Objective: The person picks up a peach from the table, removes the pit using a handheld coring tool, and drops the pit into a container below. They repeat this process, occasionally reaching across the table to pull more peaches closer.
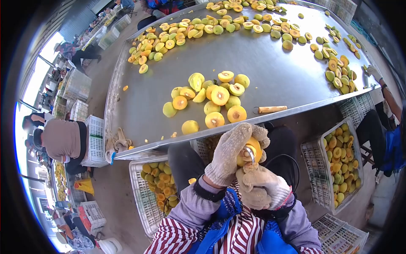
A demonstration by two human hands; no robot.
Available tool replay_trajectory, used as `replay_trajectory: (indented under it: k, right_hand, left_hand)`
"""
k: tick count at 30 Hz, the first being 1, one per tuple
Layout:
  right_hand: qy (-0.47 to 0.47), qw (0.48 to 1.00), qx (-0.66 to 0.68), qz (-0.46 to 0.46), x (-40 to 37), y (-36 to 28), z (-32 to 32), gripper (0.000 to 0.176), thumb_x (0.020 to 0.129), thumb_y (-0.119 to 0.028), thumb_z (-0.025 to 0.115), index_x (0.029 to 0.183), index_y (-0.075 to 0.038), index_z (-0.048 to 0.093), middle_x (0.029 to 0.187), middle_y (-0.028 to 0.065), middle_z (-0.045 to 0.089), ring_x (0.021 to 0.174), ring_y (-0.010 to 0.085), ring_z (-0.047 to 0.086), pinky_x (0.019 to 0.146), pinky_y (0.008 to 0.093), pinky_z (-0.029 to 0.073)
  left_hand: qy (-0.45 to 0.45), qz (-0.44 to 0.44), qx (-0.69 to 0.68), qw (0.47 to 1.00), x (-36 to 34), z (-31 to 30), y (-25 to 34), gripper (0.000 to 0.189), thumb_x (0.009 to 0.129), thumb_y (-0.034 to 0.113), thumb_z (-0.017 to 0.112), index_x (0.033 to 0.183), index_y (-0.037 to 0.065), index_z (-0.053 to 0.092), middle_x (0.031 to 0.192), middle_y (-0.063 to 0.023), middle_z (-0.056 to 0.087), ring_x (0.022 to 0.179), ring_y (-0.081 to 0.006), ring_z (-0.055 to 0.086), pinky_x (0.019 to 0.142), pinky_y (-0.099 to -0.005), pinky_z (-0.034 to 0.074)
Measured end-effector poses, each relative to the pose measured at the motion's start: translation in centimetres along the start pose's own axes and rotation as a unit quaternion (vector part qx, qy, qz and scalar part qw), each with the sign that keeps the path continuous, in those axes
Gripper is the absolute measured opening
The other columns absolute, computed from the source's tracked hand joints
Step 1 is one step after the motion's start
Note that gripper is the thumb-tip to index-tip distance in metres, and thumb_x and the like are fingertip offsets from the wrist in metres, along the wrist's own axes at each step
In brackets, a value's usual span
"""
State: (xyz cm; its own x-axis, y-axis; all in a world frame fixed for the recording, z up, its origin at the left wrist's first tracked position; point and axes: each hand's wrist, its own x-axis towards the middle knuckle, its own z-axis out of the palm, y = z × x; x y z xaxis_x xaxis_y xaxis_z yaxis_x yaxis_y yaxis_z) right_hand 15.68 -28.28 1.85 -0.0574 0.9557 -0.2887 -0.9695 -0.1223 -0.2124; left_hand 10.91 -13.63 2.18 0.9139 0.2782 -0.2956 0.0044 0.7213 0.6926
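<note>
My left hand (230, 150), in a knitted work glove, is closed around a yellow peach half (255, 146) just off the table's near edge. My right hand (264, 186), gloved too, is wrapped around a pitting tool whose handle its fingers hide. The tool's curved metal loop (249, 152) meets the peach flesh. Ahead on the metal table (169, 89) lies a small group of halved peaches (220, 95), several with the cut face up. Another tool with a wooden handle (272, 109) and a wire end rests by the edge.
More peach halves (203, 28) line the table's far side and right corner. Crates of halves stand below at left (139, 190) and right (315, 173). A co-worker's gloved hand (373, 73) is at the right corner. A used glove (120, 140) lies on the left corner.
</note>
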Motion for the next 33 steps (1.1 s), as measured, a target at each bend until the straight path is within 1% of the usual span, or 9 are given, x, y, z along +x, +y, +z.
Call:
replay_trajectory:
  k: [3,7,9,12,22,24,27,31,33]
  right_hand:
    - [0.115,0.988,-0.089,-0.042,0.1,0.0,0.2,0.018,0.094,-0.017,0.062,0.082,-0.006,0.055,0.05,-0.0001,0.042,0.033,0.011,0.036,0.034,0.0252,0.032]
    - [-0.03,0.999,0.039,-0.008,0.0,0.4,-0.6,0.02,0.095,-0.018,0.064,0.082,-0.005,0.054,0.049,-0.0009,0.04,0.032,0.0102,0.035,0.033,0.0238,0.032]
    - [-0.097,0.993,0.064,-0.012,0.3,0.4,-1.5,0.02,0.096,-0.018,0.063,0.084,-0.005,0.055,0.05,-0.0009,0.041,0.032,0.0099,0.034,0.033,0.0238,0.031]
    - [0.008,0.999,0.014,-0.04,-0.1,0.1,-1.2,0.018,0.096,-0.018,0.064,0.086,-0.007,0.056,0.053,-0.0013,0.043,0.035,0.0091,0.037,0.035,0.024,0.032]
    - [0.191,0.955,-0.227,0.027,-1.1,-0.8,-1.3,0.019,0.092,-0.022,0.068,0.086,-0.007,0.057,0.059,-0.0008,0.05,0.043,0.0076,0.043,0.038,0.0235,0.031]
    - [0.238,0.934,-0.266,0.024,-1.0,-0.6,-2.1,0.022,0.09,-0.023,0.07,0.086,-0.007,0.057,0.058,-0.0007,0.051,0.043,0.0079,0.044,0.038,0.024,0.032]
    - [0.255,0.915,-0.312,0.033,0.1,-0.2,-2.7,0.022,0.09,-0.023,0.071,0.086,-0.006,0.057,0.057,-0.0009,0.052,0.043,0.0084,0.045,0.039,0.0249,0.033]
    - [0.222,0.867,-0.442,0.064,2.8,0.5,-0.3,0.02,0.088,-0.02,0.072,0.094,-0.004,0.062,0.07,-0.0005,0.06,0.057,0.0069,0.053,0.054,0.0232,0.043]
    - [0.196,0.854,-0.479,-0.055,4.1,2.1,-1.4,0.019,0.086,-0.016,0.075,0.095,-0.002,0.066,0.079,-0.0023,0.063,0.067,0.0051,0.055,0.063,0.0208,0.046]
  left_hand:
    - [0.056,0.204,0.293,0.932,1.4,-1.1,-1.1,0.037,0.101,0.034,0.057,0.106,-0.001,0.067,0.098,-0.0119,0.07,0.077,-0.0187,0.067,0.07,-0.0279,0.054]
    - [-0.095,0.464,0.393,0.788,3.0,-2.2,-0.4,0.025,0.099,0.024,0.062,0.105,0.001,0.069,0.089,-0.0097,0.07,0.077,-0.018,0.068,0.07,-0.0272,0.053]
    - [-0.102,0.423,0.32,0.842,3.0,-1.6,-0.9,0.03,0.1,0.03,0.061,0.103,0.001,0.069,0.09,-0.0091,0.069,0.077,-0.0173,0.068,0.066,-0.027,0.054]
    - [-0.052,-0.024,0.003,0.998,2.0,-0.1,-0.2,0.041,0.101,0.044,0.058,0.105,0.004,0.066,0.091,-0.0077,0.068,0.078,-0.0149,0.068,0.062,-0.0254,0.057]
    - [0.176,0.233,0.265,0.919,-0.7,-8.2,1.7,0.032,0.107,0.027,0.049,0.109,-0.001,0.064,0.094,-0.0093,0.068,0.079,-0.0174,0.067,0.07,-0.0315,0.058]
    - [0.273,0.269,0.492,0.782,-4.2,-14.7,4.0,0.03,0.105,0.026,0.051,0.108,0.001,0.067,0.094,-0.0083,0.07,0.084,-0.0181,0.068,0.075,-0.03,0.056]
    - [0.274,0.132,0.898,0.319,-9.1,-15.8,7.5,0.025,0.092,0.023,0.068,0.106,0.002,0.071,0.119,-0.0146,0.068,0.109,-0.0302,0.064,0.095,-0.0406,0.051]
    - [0.137,0.287,0.565,0.762,-7.8,-10.2,6.2,0.041,0.08,0.013,0.078,0.118,0.004,0.069,0.132,-0.0181,0.06,0.128,-0.0362,0.054,0.107,-0.0421,0.044]
    - [-0.005,0.334,0.616,0.714,-6.7,-6.1,6.1,0.036,0.085,0.015,0.074,0.118,0.005,0.069,0.134,-0.0183,0.058,0.128,-0.0377,0.054,0.107,-0.0415,0.045]
